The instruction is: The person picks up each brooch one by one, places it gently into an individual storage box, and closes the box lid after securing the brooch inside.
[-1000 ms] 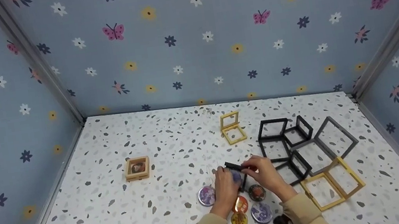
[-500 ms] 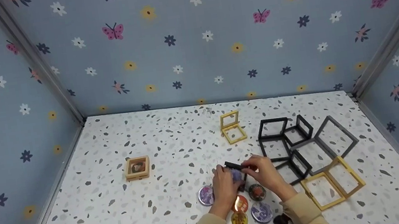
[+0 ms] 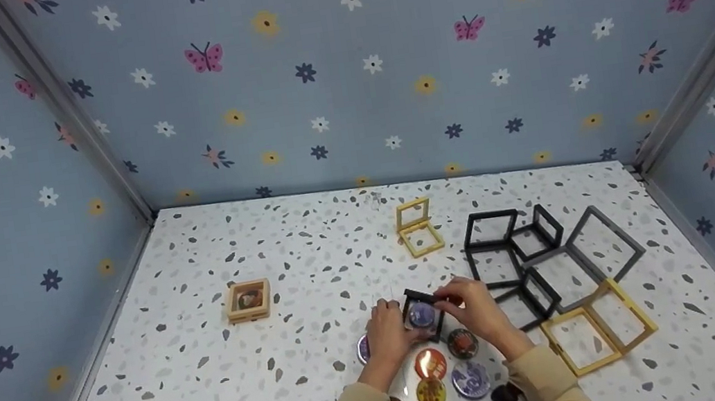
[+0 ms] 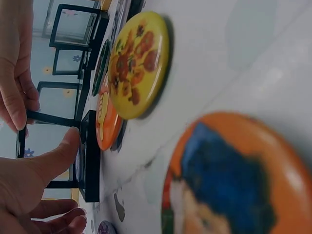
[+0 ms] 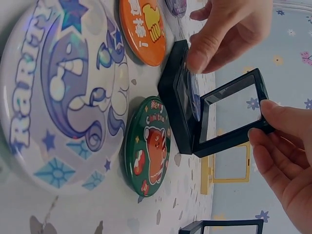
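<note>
A small black display frame (image 3: pixel 421 296) with clear film panels stands opened like a book, its base on the table. Inside the base lies a round purple badge (image 3: pixel 422 315), seen edge-on in the right wrist view. My right hand (image 3: pixel 474 306) pinches the edge of the raised lid (image 5: pixel 229 140) between thumb and fingers. At the base's left side, my left hand (image 3: pixel 387 339) rests its thumb on the frame near the badge, the other fingers loose. Near the hands lie an orange badge (image 3: pixel 430 364), a yellow flower badge (image 4: pixel 139 66), a green Christmas badge (image 5: pixel 147 146) and a purple Rarity badge (image 5: pixel 68 97).
Several opened black frames (image 3: pixel 491 244), a grey frame (image 3: pixel 605 242) and a gold frame (image 3: pixel 587 367) crowd the right side. A small gold frame (image 3: pixel 422 239) stands farther back. At left sits a wooden-coloured frame (image 3: pixel 248 301) with a picture badge inside.
My left hand has shifted left off the purple badge, uncovering it inside the frame. A badge beside the left wrist has come into view. The right hand keeps its hold on the lid.
</note>
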Motion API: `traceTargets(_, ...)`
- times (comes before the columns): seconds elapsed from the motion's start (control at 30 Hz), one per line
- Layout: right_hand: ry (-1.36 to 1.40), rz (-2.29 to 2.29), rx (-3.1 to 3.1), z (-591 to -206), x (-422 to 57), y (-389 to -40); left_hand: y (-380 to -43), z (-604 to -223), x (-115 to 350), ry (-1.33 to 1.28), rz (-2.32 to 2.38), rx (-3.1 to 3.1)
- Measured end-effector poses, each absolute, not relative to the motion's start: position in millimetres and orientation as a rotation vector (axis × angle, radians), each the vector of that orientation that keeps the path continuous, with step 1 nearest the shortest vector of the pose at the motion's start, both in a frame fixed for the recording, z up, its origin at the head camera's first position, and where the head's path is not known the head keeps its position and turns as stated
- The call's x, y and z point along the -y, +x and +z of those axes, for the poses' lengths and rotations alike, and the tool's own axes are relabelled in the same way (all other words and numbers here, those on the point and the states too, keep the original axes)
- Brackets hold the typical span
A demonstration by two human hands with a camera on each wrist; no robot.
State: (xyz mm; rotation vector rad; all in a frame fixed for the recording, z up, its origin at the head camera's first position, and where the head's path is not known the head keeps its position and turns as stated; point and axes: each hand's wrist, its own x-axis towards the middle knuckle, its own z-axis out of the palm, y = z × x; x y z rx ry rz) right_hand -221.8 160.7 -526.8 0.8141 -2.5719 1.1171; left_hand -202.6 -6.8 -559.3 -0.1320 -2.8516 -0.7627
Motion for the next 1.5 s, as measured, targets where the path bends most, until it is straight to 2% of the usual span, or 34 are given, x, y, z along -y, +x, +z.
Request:
traceTargets(0.63,0.812,1.114,2.632,-529.5,-158.4,-216.8,-201.6,-562.5,22.1,-0.205,-0.9,2.807)
traceTargets(1.5,0.991,0.886,2.776,-546.4,-145.3,-207.2,-200.6,-565.7,21.2,-0.228,-0.846,2.757)
